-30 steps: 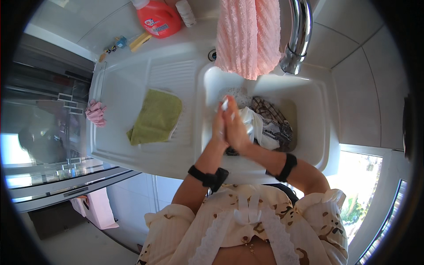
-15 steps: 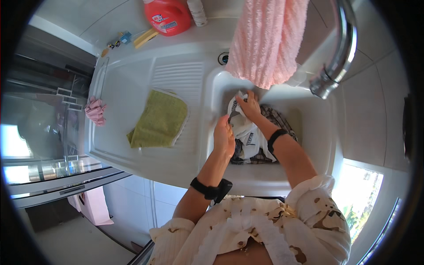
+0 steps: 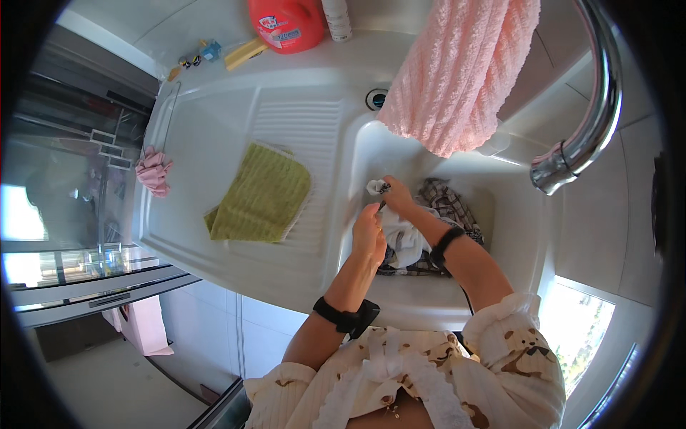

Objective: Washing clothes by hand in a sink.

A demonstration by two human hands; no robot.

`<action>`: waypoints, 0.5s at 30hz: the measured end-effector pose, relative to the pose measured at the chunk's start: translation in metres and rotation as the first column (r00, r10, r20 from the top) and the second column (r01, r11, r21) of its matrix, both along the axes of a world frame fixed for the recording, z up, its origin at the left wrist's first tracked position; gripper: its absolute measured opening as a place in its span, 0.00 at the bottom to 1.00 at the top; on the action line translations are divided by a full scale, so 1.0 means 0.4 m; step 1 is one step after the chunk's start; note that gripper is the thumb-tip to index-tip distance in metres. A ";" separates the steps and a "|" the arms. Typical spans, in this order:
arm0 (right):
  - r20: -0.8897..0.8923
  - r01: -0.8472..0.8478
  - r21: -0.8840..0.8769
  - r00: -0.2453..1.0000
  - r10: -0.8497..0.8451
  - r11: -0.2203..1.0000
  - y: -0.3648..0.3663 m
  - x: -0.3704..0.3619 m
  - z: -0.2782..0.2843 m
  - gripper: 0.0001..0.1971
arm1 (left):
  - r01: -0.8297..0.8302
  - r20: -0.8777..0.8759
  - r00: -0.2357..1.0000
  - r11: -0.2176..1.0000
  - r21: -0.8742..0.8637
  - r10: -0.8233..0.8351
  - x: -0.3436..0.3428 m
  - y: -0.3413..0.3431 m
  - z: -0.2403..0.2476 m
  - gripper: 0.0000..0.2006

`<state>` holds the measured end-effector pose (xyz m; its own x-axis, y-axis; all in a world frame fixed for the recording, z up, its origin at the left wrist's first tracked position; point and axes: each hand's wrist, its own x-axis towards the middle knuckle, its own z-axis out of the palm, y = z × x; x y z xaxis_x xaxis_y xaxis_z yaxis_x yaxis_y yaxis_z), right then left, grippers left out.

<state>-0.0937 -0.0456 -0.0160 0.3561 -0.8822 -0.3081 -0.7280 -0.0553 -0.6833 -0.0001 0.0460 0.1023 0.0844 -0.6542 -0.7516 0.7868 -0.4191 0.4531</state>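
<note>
Inside the sink basin, both hands are closed on a white cloth (image 3: 409, 242) with black print. My right hand (image 3: 399, 197) grips a bunched part of it, and a small white end sticks out past the fingers. Just below and to the left, my left hand (image 3: 367, 232) closes its fingertips on a dark-printed part close to the right hand. The rest of the white cloth hangs down under my right forearm. Beneath and behind it lies a dark plaid cloth (image 3: 450, 202), partly hidden by that forearm.
A folded green towel (image 3: 264, 193) lies on the ribbed washboard left of the basin. A pink towel (image 3: 457, 79) hangs over the basin's far side, beside a chrome faucet (image 3: 557, 168). Red detergent bottle (image 3: 289, 28) and white bottle (image 3: 337, 20) stand behind; a pink scrunchie (image 3: 153, 171) lies far left.
The white cloth's upper part, loosely spread between my hands before, is now bunched small in them. More plaid cloth shows behind the right forearm. The whole view has shifted slightly.
</note>
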 end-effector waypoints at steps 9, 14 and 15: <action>0.475 0.236 0.325 0.797 -0.374 0.916 0.204 0.053 0.332 0.20 | 0.015 -0.127 0.991 0.984 -0.177 -0.038 -0.026 -0.011 0.017 0.15; 0.266 0.473 0.006 0.848 -0.458 0.881 0.138 0.018 0.253 0.23 | 0.241 0.058 0.970 0.949 -0.204 -0.234 -0.090 -0.003 0.075 0.23; 0.467 0.510 0.170 0.712 -0.525 0.843 0.139 0.013 0.273 0.23 | 0.250 0.057 0.968 0.954 -0.164 -0.244 -0.095 -0.007 0.076 0.23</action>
